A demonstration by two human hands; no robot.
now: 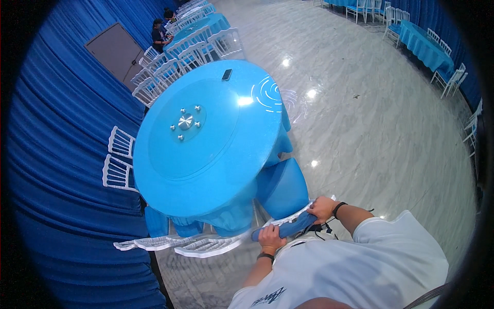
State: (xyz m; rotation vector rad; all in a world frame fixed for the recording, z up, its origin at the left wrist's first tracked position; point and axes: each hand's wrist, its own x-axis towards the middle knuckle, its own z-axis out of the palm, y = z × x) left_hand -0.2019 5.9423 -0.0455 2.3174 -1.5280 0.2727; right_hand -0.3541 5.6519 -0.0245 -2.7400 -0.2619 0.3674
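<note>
A folded blue cloth is stretched between my two hands, close to the front of my body. My left hand is closed over its left end, and my right hand grips the right end. Just beyond the cloth stands a white chair with a blue seat, its back partly hidden behind the cloth and my hands. The chair's seat reaches up to the round table with a blue tablecloth. Whether the cloth touches the chair back, I cannot tell.
A dark phone lies near the table's far edge. Around a metal hub sit several small shiny pieces. White chair backs line the near left side. Blue curtains hang at left. Two people are by another table further off.
</note>
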